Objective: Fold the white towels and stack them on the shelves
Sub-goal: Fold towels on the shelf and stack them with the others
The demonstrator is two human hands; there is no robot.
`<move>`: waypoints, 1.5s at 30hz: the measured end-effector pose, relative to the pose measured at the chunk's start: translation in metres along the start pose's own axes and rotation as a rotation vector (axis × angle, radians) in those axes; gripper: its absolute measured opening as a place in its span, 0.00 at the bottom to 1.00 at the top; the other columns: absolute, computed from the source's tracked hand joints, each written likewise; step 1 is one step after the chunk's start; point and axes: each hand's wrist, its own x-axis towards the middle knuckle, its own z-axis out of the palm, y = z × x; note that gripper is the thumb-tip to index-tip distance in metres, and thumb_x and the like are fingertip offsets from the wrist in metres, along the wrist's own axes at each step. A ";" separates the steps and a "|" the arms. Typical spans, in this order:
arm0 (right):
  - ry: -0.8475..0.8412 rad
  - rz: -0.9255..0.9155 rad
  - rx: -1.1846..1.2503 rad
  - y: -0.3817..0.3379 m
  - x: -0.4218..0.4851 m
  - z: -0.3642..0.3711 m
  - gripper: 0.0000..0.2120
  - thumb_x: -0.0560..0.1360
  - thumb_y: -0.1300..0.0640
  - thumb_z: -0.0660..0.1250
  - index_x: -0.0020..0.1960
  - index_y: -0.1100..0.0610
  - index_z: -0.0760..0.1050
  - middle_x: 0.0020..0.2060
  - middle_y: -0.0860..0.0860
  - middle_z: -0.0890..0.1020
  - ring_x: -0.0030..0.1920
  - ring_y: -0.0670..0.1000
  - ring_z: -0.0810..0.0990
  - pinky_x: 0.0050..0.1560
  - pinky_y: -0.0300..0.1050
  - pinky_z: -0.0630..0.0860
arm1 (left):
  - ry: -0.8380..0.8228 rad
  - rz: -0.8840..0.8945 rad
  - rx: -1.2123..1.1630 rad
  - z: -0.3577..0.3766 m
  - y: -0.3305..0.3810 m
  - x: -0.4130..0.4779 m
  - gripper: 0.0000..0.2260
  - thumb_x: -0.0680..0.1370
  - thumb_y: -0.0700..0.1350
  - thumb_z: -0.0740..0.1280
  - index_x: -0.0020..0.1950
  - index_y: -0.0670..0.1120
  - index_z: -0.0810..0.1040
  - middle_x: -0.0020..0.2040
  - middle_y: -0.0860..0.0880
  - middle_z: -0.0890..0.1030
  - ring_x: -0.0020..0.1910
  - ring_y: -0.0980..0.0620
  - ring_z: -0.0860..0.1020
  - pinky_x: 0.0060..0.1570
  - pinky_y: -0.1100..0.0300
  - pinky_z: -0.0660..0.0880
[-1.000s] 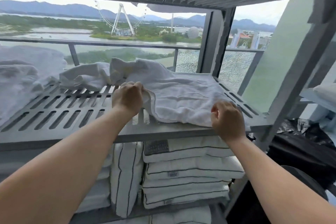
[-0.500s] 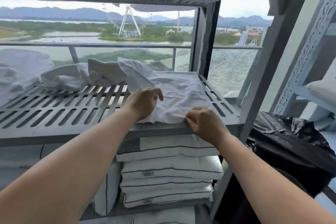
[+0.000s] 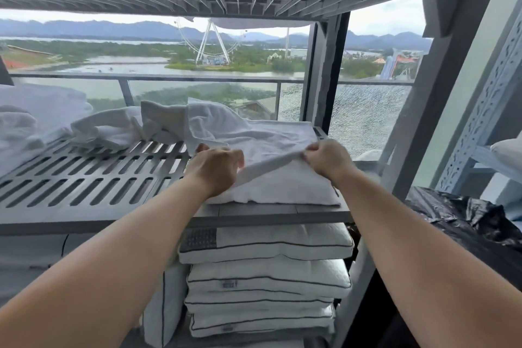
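The near edge of the white towel has come up off the grey shelf. The shelf holds the towel at its right end. The left hand and right hand each pinch that lifted edge.

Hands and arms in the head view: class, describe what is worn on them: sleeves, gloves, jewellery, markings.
The left hand and right hand are bare: no gloves, no rings visible. The left forearm and right forearm are uncovered along their whole visible length; no sleeve edge shows. Neither wrist carries a watch, bracelet or band, and no markings can be made out.
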 end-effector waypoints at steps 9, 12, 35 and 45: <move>-0.164 -0.129 -0.118 0.054 -0.032 0.019 0.13 0.78 0.58 0.64 0.57 0.52 0.84 0.55 0.49 0.85 0.58 0.53 0.80 0.57 0.41 0.73 | -0.156 0.115 0.176 0.013 0.040 0.016 0.39 0.65 0.83 0.45 0.56 0.61 0.79 0.55 0.49 0.76 0.57 0.49 0.73 0.60 0.49 0.60; -0.142 -0.123 -0.072 0.061 -0.042 0.012 0.22 0.74 0.65 0.64 0.66 0.52 0.78 0.61 0.48 0.82 0.62 0.50 0.78 0.59 0.34 0.68 | -0.189 0.103 0.170 0.019 0.051 0.017 0.45 0.61 0.86 0.42 0.54 0.59 0.81 0.55 0.48 0.75 0.57 0.48 0.72 0.63 0.46 0.60; -0.068 -0.217 0.007 0.096 -0.068 0.000 0.12 0.74 0.57 0.68 0.55 0.49 0.84 0.59 0.44 0.83 0.51 0.42 0.81 0.51 0.27 0.72 | -0.083 0.184 0.228 0.031 0.048 -0.002 0.22 0.76 0.67 0.50 0.44 0.57 0.79 0.52 0.48 0.76 0.55 0.48 0.74 0.57 0.48 0.60; -0.161 -0.351 -0.337 0.080 -0.063 -0.008 0.17 0.76 0.61 0.64 0.62 0.52 0.82 0.58 0.49 0.83 0.59 0.53 0.80 0.62 0.49 0.76 | -0.152 0.277 0.241 0.016 0.027 0.000 0.35 0.67 0.79 0.46 0.54 0.61 0.81 0.55 0.52 0.74 0.58 0.51 0.73 0.59 0.52 0.61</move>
